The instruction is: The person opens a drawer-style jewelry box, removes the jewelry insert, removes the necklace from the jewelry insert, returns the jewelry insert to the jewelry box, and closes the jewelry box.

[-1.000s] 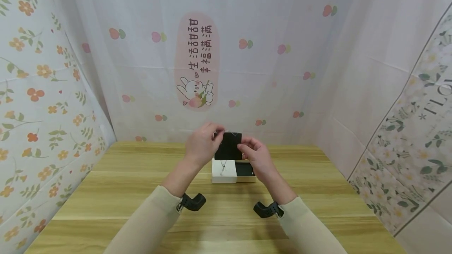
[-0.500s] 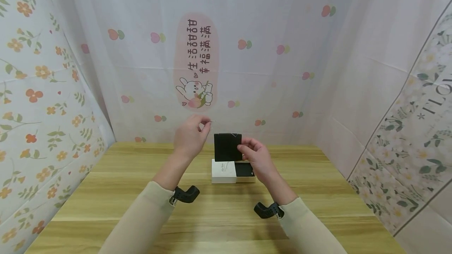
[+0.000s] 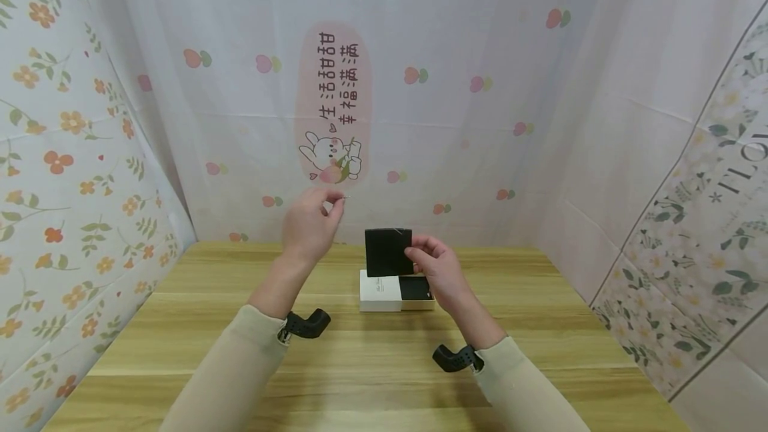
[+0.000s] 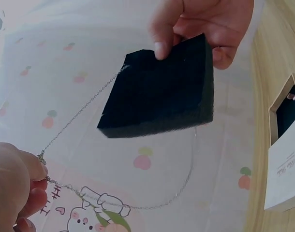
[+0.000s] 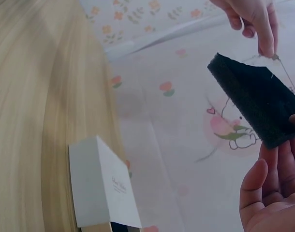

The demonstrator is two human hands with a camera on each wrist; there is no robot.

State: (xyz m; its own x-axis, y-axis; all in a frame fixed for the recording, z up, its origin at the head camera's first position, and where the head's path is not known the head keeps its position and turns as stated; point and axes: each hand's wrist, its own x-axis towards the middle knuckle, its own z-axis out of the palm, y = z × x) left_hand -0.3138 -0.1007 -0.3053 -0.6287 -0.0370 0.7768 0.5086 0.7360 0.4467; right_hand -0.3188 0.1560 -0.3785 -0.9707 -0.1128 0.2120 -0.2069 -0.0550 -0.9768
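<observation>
My right hand (image 3: 441,262) holds a black square foam jewelry pad (image 3: 388,253) by its right edge, thumb on its face, above a small box. A thin silver necklace (image 4: 84,107) runs from a slit at the pad's corner to my left hand (image 3: 311,225). In the left wrist view, thumb and forefinger pinch the clasp end, and another length of chain loops down from the pad's far side. The left hand is raised, to the left of the pad and higher. The right wrist view shows the pad's fuzzy edge (image 5: 239,104) and the right fingers beneath it.
On the wooden table (image 3: 240,352) stands a white box sleeve (image 3: 381,295) with small print, its drawer (image 3: 416,289) partly out to the right and black inside. Behind hangs a printed white curtain (image 3: 480,119); floral cloths flank both sides.
My left hand has moved from the pad's top left corner up and to the left, drawing the chain with it. The right hand and pad stay nearly in place.
</observation>
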